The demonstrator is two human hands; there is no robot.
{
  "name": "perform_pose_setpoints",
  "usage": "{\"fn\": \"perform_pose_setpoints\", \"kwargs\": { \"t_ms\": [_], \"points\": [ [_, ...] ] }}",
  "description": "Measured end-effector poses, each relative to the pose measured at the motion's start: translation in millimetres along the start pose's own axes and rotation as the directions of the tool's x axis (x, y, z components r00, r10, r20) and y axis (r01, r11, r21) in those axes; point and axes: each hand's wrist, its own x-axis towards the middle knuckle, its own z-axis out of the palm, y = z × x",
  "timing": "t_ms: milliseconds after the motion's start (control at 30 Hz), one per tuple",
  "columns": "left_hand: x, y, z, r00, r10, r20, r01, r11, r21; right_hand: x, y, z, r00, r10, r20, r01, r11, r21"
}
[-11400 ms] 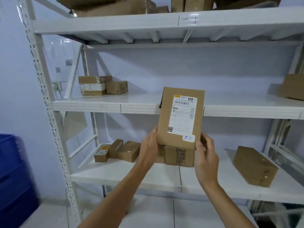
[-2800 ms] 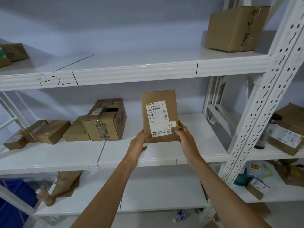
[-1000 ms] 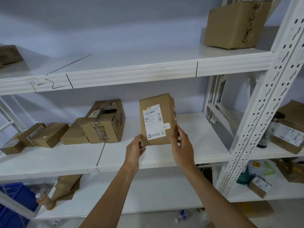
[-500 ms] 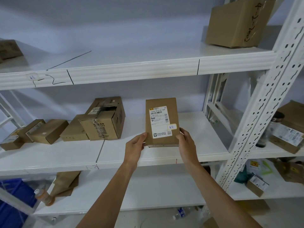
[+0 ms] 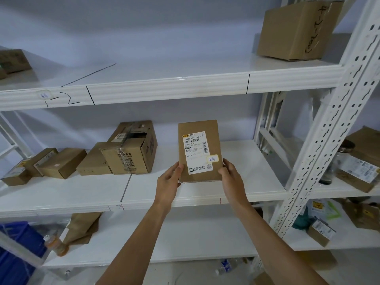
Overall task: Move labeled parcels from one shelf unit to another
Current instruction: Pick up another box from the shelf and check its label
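Note:
I hold a flat brown cardboard parcel [image 5: 198, 128] upright in front of the middle shelf [image 5: 205, 200] of a white shelf unit. Its white shipping label with a barcode and a small handwritten sticker faces me. My left hand [image 5: 167, 182] grips its lower left corner and my right hand [image 5: 231, 175] grips its lower right corner. The parcel's bottom edge hovers just above the shelf board, right of a large taped box [image 5: 131, 149].
Several small brown boxes [image 5: 61, 162] lie left along the middle shelf. A big carton [image 5: 296, 29] stands on the upper shelf at right. A perforated white upright [image 5: 320, 149] separates a neighbouring shelf unit with labelled parcels [image 5: 357, 167]. Blue crates [image 5: 16, 254] sit bottom left.
The parcel, tilted sideways a second ago, is turned with its label square to me, and both hands now hold it by its lower corners. It has stayed over the same shelf spot.

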Motion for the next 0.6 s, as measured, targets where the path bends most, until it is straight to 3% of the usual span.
{"fn": "perform_pose_setpoints", "kwargs": {
  "t_ms": [267,600],
  "points": [
    [-21.4,4.9,2.2,0.985,0.172,-0.027,-0.171,0.985,0.036,-18.7,-9.0,-5.9,0.995,-0.095,-0.017,0.096,0.992,0.087],
    [-59.2,22.8,-4.9,0.944,0.321,-0.072,-0.321,0.947,0.012,-53.2,-14.1,-14.2,0.93,-0.362,-0.071,0.368,0.919,0.14]
  ]
}}
